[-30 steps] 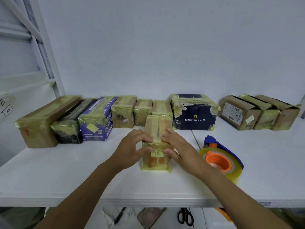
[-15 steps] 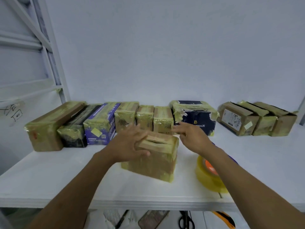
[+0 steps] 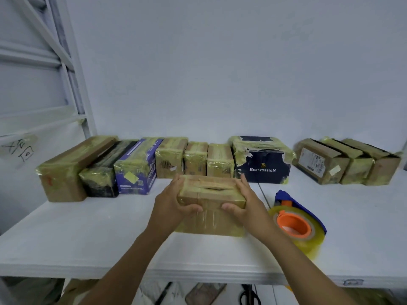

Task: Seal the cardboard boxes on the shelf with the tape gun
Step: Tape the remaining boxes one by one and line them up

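**Two hands hold one box on the shelf**

A brown box (image 3: pixel 211 195) sits near the front of the white shelf (image 3: pixel 88 238), right in the middle. It has shiny yellow tape around it. On top there is a dark slit where the two flaps meet.

The left hand (image 3: pixel 174 205) grips the left end of the box. Its fingers curl around the far side and its thumb presses on the front. The right hand (image 3: pixel 246 205) grips the right end in the same way, with the thumb on the front too.

The tape gun (image 3: pixel 295 221) lies on the shelf just beside the right wrist. It has a blue frame, an orange middle and a fat roll of yellow tape.

Behind the box, a row of taped boxes (image 3: pixel 196 160) stands along the white wall. One is a purple box (image 3: pixel 136 170). One is a dark box (image 3: pixel 262 166) with the word "Benlydesign" on it. Three more brown boxes (image 3: pixel 348 164) sit far over on the right.

Under the shelf, black scissors (image 3: pixel 247 296) peek out.
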